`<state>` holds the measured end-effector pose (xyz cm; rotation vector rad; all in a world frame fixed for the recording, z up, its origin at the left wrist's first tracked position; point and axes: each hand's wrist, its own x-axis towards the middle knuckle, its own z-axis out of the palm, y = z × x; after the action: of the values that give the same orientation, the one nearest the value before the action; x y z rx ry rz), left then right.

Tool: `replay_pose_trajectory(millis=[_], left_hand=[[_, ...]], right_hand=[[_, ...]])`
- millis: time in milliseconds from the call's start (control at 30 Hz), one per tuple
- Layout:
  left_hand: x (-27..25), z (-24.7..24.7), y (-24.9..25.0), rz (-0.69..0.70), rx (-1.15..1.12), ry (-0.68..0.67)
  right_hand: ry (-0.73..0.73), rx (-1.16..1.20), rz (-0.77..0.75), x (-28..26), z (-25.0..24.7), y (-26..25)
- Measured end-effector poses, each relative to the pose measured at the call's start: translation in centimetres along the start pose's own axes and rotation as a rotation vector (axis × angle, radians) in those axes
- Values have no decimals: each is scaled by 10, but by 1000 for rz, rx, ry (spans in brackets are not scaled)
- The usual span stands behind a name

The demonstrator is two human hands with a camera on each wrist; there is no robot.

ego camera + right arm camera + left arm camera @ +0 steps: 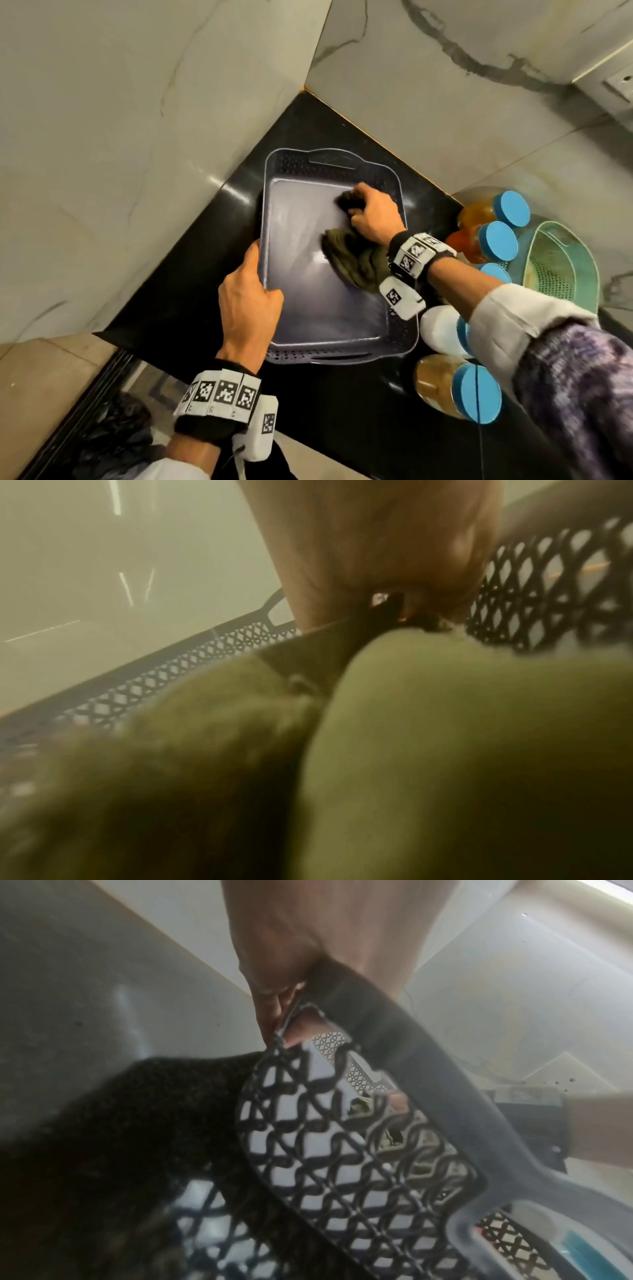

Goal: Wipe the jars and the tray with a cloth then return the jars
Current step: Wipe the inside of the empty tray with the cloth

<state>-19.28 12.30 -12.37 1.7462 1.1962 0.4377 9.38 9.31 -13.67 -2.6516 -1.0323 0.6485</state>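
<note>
A grey tray with lattice walls lies on the black counter, with no jars in it. My left hand grips its left rim, thumb inside the wall. My right hand holds a bunched olive-green cloth against the tray floor near the far right side; the cloth fills the right wrist view, blurred. Several blue-lidded jars stand right of the tray: two amber ones at the back, a white one and an amber one nearer.
A green colander basket sits at the far right behind the jars. Marble walls close the corner behind and to the left of the tray. The counter's front edge drops off at lower left to the floor.
</note>
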Motion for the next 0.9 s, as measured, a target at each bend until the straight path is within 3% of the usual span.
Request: replay_pose_trajectory(millis=[67, 133, 300, 367, 467, 600, 667, 767, 900], left_hand=[[0, 2, 0, -5, -4, 11], [0, 3, 2, -12, -24, 28], [1, 6, 3, -45, -14, 81], [-1, 5, 3, -39, -30, 64], [-3, 2, 5, -25, 0, 19], [-2, 1, 1, -24, -2, -18], [-3, 1, 3, -18, -11, -25], [0, 2, 0, -3, -9, -9], [0, 5, -1, -13, -3, 6]], right_hand=[[30, 59, 19, 10, 2, -7], [-17, 98, -55, 3, 6, -20], [-420, -9, -598, -89, 43, -60], [-454, -99, -697, -116, 50, -63], [-369, -155, -610, -101, 38, -52], [-87, -53, -175, -36, 0, -20], [-27, -68, -27, -7, -7, -12], [21, -20, 33, 17, -1, -21], [22, 38, -95, 24, 17, -45]])
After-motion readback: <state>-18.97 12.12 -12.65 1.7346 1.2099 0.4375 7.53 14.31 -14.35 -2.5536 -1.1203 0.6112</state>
